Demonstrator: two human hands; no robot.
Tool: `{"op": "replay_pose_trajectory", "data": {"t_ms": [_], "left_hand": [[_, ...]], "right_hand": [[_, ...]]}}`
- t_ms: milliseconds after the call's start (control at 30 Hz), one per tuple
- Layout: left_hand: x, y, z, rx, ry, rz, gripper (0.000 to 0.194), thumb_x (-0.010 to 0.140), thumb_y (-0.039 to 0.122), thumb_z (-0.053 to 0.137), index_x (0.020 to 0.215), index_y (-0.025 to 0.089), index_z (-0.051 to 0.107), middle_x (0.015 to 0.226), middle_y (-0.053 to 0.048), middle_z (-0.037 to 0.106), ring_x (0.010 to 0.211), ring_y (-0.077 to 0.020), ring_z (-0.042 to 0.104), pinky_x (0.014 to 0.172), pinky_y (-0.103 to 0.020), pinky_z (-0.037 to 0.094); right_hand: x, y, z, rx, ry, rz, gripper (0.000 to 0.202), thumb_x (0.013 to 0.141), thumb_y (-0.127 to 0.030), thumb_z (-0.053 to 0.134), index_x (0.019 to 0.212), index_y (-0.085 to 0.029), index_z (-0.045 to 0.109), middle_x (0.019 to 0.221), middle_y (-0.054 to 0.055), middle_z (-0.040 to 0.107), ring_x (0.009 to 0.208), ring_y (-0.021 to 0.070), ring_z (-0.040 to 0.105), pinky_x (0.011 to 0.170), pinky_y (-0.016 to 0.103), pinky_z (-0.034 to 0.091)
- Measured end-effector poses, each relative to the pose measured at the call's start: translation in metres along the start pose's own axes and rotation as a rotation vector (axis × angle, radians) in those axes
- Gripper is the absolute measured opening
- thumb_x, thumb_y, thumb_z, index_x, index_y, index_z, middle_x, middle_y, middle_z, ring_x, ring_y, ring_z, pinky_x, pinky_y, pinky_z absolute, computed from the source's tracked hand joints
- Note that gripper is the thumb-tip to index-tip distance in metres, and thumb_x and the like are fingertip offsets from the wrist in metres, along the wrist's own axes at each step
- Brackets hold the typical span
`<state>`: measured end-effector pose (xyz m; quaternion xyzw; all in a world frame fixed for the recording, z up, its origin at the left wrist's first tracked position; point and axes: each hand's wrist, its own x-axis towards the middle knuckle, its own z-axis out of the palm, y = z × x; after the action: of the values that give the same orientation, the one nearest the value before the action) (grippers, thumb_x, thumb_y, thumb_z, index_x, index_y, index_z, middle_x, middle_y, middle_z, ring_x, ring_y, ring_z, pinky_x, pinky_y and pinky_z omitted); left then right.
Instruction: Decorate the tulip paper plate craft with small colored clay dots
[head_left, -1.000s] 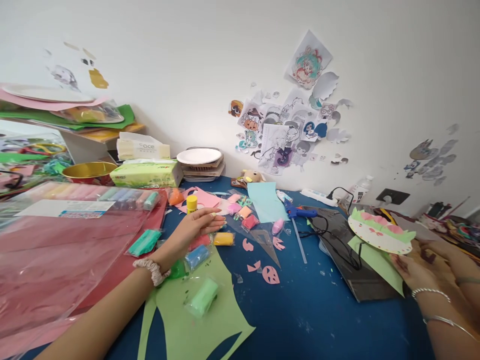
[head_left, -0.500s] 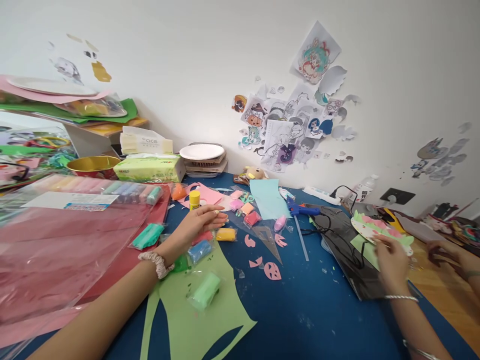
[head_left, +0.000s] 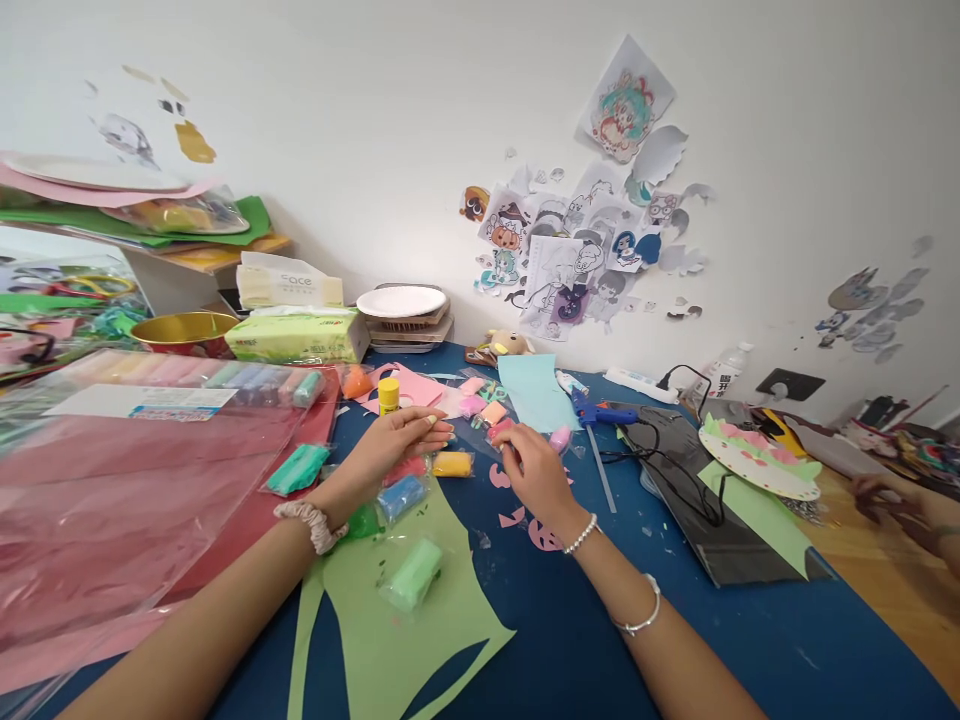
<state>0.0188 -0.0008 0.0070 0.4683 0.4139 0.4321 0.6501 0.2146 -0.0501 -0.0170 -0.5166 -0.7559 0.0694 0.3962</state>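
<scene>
My left hand (head_left: 401, 445) hovers over the packets of clay, thumb and fingertips pressed together; whatever is between them is too small to make out. Beside it stands a yellow-capped glue stick (head_left: 388, 396). Just below are a yellow clay packet (head_left: 452, 464) and a blue one (head_left: 403, 497). My right hand (head_left: 538, 478) is above the blue table, fingers curled into a pinch near a red clay packet (head_left: 499, 430); I cannot tell if they hold anything. Pink paper cut-outs (head_left: 544, 536) lie partly hidden under that hand. Green cut paper (head_left: 397, 640) carries a light green packet (head_left: 414, 575).
At the right, a decorated paper plate (head_left: 757, 462) rests by a dark sheet (head_left: 675, 500), near another person's hand (head_left: 896, 505). A blue glue gun (head_left: 604, 414) trails a black cord. Left are a large clear bag (head_left: 150, 480), a tissue pack (head_left: 296, 337) and stacked plates (head_left: 401, 301).
My right hand has let go of the decorated plate at the right and swung left to beside my left hand. The plate now lies down. My left hand has barely moved.
</scene>
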Motion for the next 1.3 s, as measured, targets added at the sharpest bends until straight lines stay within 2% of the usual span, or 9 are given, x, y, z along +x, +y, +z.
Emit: {"op": "replay_pose_trajectory", "data": {"t_ms": [100, 300, 533, 733, 1000, 1300], "left_hand": [[0.0, -0.001, 0.0, 0.002, 0.004, 0.012, 0.007, 0.077, 0.017, 0.059, 0.08, 0.013, 0.064, 0.076, -0.006, 0.071, 0.074, -0.0145, 0.067, 0.074, -0.023, 0.053], [0.001, -0.002, -0.002, -0.002, -0.006, 0.023, 0.008, 0.074, 0.02, 0.062, 0.079, 0.013, 0.063, 0.077, -0.006, 0.07, 0.074, -0.0149, 0.066, 0.075, -0.024, 0.052], [0.004, -0.004, -0.003, -0.01, -0.008, 0.056, 0.006, 0.071, 0.019, 0.064, 0.072, 0.014, 0.06, 0.064, -0.001, 0.065, 0.06, -0.0117, 0.062, 0.066, -0.024, 0.051], [0.006, -0.004, -0.007, -0.026, -0.02, 0.093, 0.006, 0.068, 0.017, 0.065, 0.07, 0.014, 0.061, 0.059, 0.002, 0.059, 0.052, -0.0075, 0.055, 0.056, -0.019, 0.047], [0.006, -0.004, -0.007, -0.05, 0.023, 0.084, 0.011, 0.07, 0.023, 0.063, 0.075, 0.013, 0.063, 0.062, 0.001, 0.059, 0.052, -0.0083, 0.052, 0.057, -0.021, 0.046], [0.005, -0.004, -0.006, -0.04, 0.035, 0.047, 0.017, 0.073, 0.029, 0.06, 0.066, 0.013, 0.062, 0.057, 0.001, 0.057, 0.051, -0.0076, 0.051, 0.052, -0.018, 0.042]], "right_hand": [[-0.008, 0.005, 0.005, 0.002, -0.001, -0.032, 0.022, 0.082, -0.014, 0.036, 0.086, -0.02, 0.057, 0.083, 0.007, 0.061, 0.08, 0.0205, 0.056, 0.067, 0.032, 0.044], [-0.016, 0.009, 0.003, 0.023, 0.006, -0.002, 0.021, 0.083, -0.015, 0.036, 0.086, -0.02, 0.057, 0.079, 0.006, 0.061, 0.067, 0.0178, 0.055, 0.059, 0.03, 0.044], [-0.017, 0.006, 0.005, 0.038, -0.025, -0.005, 0.021, 0.081, -0.014, 0.038, 0.082, -0.021, 0.057, 0.076, 0.004, 0.06, 0.062, 0.0159, 0.054, 0.055, 0.027, 0.042], [-0.019, 0.005, 0.007, 0.042, -0.045, -0.012, 0.021, 0.081, -0.013, 0.037, 0.081, -0.02, 0.057, 0.076, 0.004, 0.059, 0.06, 0.0149, 0.052, 0.056, 0.027, 0.041], [-0.018, 0.005, 0.005, 0.064, -0.058, -0.01, 0.021, 0.083, -0.015, 0.037, 0.085, -0.02, 0.057, 0.079, 0.004, 0.061, 0.062, 0.0152, 0.054, 0.055, 0.027, 0.041], [-0.018, 0.005, 0.004, 0.056, -0.072, 0.007, 0.019, 0.082, -0.016, 0.039, 0.084, -0.02, 0.057, 0.076, 0.004, 0.061, 0.065, 0.0165, 0.055, 0.056, 0.027, 0.041]]}}
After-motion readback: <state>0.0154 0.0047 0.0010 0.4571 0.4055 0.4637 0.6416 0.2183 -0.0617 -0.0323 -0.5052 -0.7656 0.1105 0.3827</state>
